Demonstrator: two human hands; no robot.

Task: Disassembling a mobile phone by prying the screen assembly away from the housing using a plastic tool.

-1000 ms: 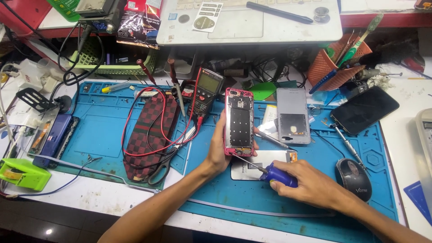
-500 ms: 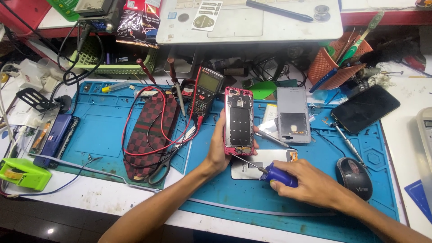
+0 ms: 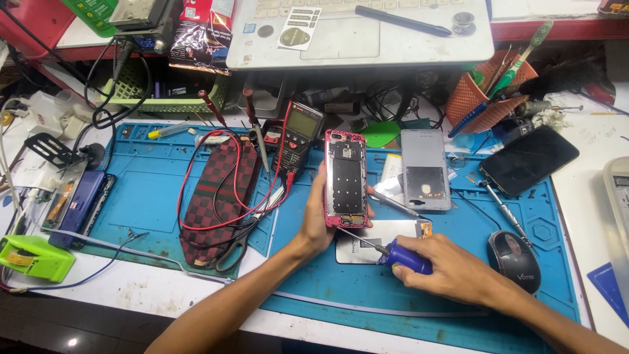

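Left hand (image 3: 319, 219) is clamped on the opened phone (image 3: 345, 178), w/ the right hand (image 3: 452, 270) closed round a screwdriver (image 3: 393, 252), tip at the phone's bottom edge. Looks like the screw step; next needs the tip seated square and the phone kept steady.

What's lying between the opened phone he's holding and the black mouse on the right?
In the head view, between the opened phone and the mouse lie a grey back cover and a loose screwdriver on the blue mat.

blue mat (image 3: 157, 196) w/ multimeter (image 3: 303, 134), checkered pouch (image 3: 219, 196), grey back cover (image 3: 424, 169), mouse (image 3: 514, 259), black phone (image 3: 529, 159).
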